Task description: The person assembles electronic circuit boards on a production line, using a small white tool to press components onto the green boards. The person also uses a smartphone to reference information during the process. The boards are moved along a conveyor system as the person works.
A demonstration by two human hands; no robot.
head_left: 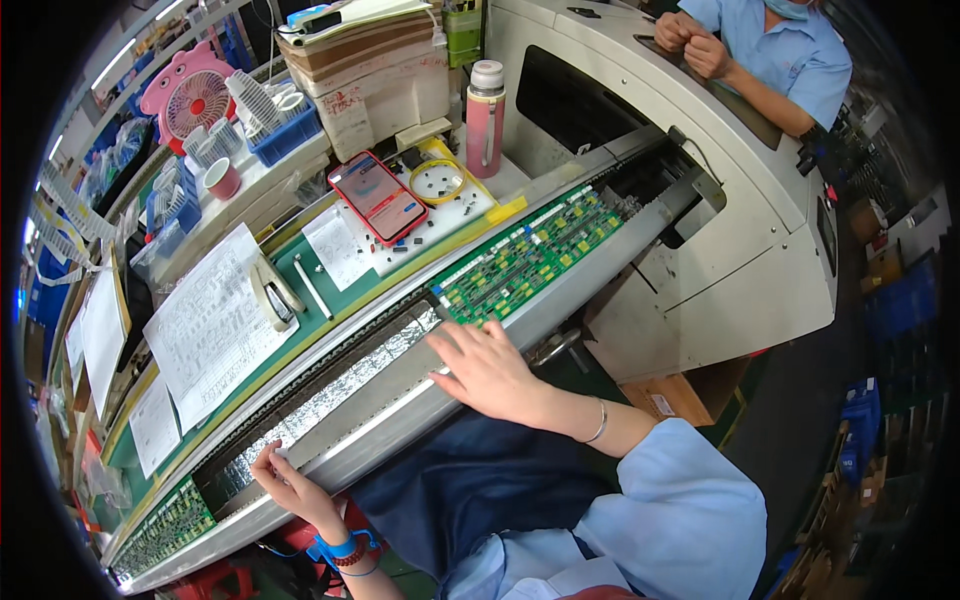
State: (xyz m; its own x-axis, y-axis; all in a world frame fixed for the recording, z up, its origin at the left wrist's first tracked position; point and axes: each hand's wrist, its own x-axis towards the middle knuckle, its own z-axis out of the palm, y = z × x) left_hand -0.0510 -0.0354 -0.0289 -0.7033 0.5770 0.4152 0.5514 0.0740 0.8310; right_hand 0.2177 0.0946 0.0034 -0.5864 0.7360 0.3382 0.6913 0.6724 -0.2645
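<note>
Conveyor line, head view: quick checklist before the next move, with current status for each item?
1. Right circuit board between the rails: ok, component side up.
2. Right hand off that board: cannot tell; fingertips are at its lower left end, contact unclear.
3. Left hand away from the conveyor: not ok, its fingers are at the near rail.
4. Blue wrist strap on the left wrist: ok; whether it is grounded, cannot tell.
5. Right wrist bare: not ok, a bracelet is on it.
6. Phone off the conveyor: ok, it lies beyond the far rail.
</note>
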